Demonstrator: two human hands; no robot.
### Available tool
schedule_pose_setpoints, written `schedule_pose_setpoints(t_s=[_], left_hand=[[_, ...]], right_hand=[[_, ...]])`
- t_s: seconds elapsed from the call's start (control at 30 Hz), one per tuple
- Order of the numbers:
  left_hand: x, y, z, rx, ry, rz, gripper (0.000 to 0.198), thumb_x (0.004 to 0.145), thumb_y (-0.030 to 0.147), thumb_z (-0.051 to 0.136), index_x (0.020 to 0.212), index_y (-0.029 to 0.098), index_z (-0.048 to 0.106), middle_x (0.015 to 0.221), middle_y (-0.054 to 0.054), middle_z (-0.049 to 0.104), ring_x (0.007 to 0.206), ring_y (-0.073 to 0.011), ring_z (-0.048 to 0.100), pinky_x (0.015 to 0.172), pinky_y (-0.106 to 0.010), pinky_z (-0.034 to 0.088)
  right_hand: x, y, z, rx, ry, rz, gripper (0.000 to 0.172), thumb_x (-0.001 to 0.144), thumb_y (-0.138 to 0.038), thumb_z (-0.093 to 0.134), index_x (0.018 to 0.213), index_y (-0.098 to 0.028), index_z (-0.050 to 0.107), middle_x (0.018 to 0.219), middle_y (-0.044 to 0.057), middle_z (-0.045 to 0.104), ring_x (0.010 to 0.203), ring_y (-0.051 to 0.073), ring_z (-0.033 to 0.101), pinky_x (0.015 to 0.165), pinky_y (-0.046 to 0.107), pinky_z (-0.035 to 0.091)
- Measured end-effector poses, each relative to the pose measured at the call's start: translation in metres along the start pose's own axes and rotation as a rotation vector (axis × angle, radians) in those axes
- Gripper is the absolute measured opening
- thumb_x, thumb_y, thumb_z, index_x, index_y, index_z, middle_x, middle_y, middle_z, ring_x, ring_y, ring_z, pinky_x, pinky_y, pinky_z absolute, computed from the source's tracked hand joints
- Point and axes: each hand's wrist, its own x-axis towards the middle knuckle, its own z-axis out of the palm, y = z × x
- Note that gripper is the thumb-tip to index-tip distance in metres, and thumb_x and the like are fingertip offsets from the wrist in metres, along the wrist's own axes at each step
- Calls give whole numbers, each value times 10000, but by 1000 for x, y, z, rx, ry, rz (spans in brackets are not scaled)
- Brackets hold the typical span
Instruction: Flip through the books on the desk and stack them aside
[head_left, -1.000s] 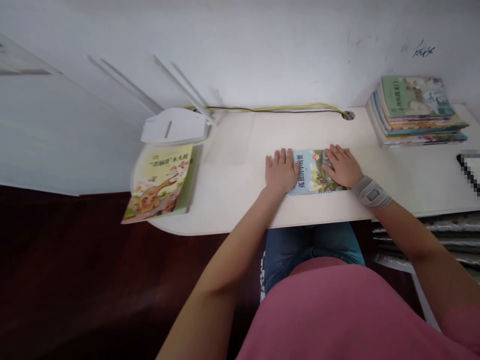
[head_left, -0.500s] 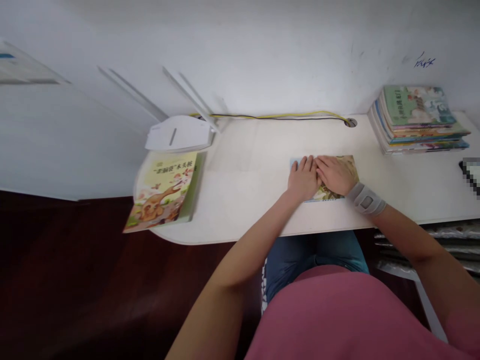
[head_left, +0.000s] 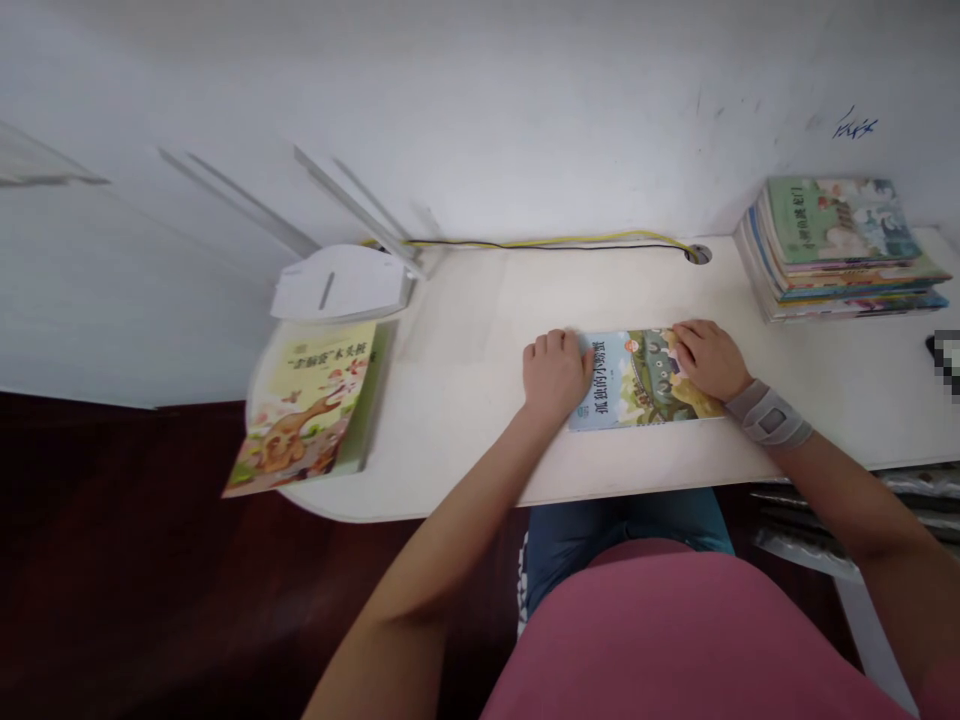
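In the head view a picture book (head_left: 645, 375) with a blue, green and yellow cover lies flat and closed on the white desk in front of me. My left hand (head_left: 553, 375) has its fingers curled at the book's left edge, the thumb along that side. At the opposite end, my right hand (head_left: 709, 362) holds the right side, fingers bent over the cover near the top corner. A grey wrist strap (head_left: 769, 412) is on my right wrist.
A yellow book (head_left: 307, 400) overhangs the desk's rounded left end, before a white router (head_left: 341, 283). Stacked books (head_left: 844, 245) stand at the back right, near a cable hole (head_left: 699, 255). Yellow and black cables (head_left: 540, 242) run along the wall. A dark-edged object is partly visible far right.
My hands have moved apart from the middle of the cover, the left to the book's left edge, the right toward its right end. More of the cover shows. The camera view has shifted slightly.
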Motion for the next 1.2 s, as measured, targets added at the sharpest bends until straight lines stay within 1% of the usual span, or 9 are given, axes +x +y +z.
schedule_pose_setpoints(t_s=[0.1, 0.2, 0.33, 0.5, 0.6, 0.77, 0.87, 1.0, 1.2], left_hand=[[-1, -2, -1, -104, -2, -95, 419, 915, 421, 441, 1133, 109, 613, 1233, -207, 589, 1160, -365, 519, 961, -511, 395], [2, -9, -1, -406, 19, -179, 302, 876, 365, 503, 1041, 148, 634, 1225, -173, 602, 1149, -330, 542, 959, -492, 417], [5, -14, -2, -988, 60, -356, 213, 816, 309, 581, 989, 187, 608, 923, -79, 666, 847, -208, 638, 758, -361, 506], [13, -9, -3, -1412, -38, -325, 631, 727, 233, 676, 1314, 247, 447, 659, 42, 609, 575, -138, 605, 528, -255, 469], [19, -9, -3, -1535, -112, -280, 550, 680, 198, 690, 1211, 207, 545, 645, 47, 625, 550, -116, 603, 541, -249, 495], [20, -11, -4, -1599, -101, -299, 246, 654, 228, 729, 874, 162, 643, 706, 0, 683, 589, -115, 628, 562, -252, 521], [14, -11, -5, -1553, -31, -258, 231, 677, 265, 728, 881, 174, 667, 718, 3, 691, 602, -115, 633, 570, -252, 527], [7, -7, -6, -1466, 69, -254, 177, 705, 278, 714, 862, 199, 692, 691, 21, 685, 581, -102, 613, 536, -228, 503], [1, -1, -13, -1353, 195, -268, 106, 722, 308, 716, 766, 218, 681, 671, 27, 654, 585, -105, 585, 527, -232, 484]], right_hand=[[0, 1, 2, 37, 16, -14, 373, 917, -235, 389, 1175, -97, 620, 1132, 164, 646, 1062, 274, 550, 990, 416, 428], [-1, 3, 4, 80, 37, -7, 372, 923, -238, 383, 1187, -109, 611, 1143, 164, 637, 1082, 276, 544, 1001, 428, 424], [-2, 5, 7, 143, 68, -1, 372, 925, -263, 387, 1196, -127, 603, 1156, 160, 635, 1098, 282, 544, 1001, 446, 430], [-1, 5, 8, 202, 89, 21, 385, 921, -307, 403, 1195, -122, 601, 1171, 168, 634, 1114, 285, 546, 1012, 458, 420], [0, 7, 6, 248, 115, 54, 380, 908, -320, 425, 1182, -133, 609, 1153, 161, 640, 1102, 284, 556, 1001, 467, 422], [4, 15, -4, 361, 189, 40, 339, 865, -328, 499, 1113, -148, 645, 1082, 148, 643, 1046, 278, 569, 961, 459, 446], [5, 22, -15, 490, 199, 45, 283, 836, -338, 555, 1045, -185, 668, 1004, 107, 647, 934, 245, 592, 871, 430, 486], [4, 28, -30, 715, 113, 99, 216, 819, -367, 589, 915, -205, 696, 852, 41, 647, 696, 160, 568, 679, 336, 491], [3, 21, -48, 861, 92, 239, 271, 771, -456, 649, 763, -188, 682, 712, 13, 637, 654, 146, 554, 601, 290, 448]])
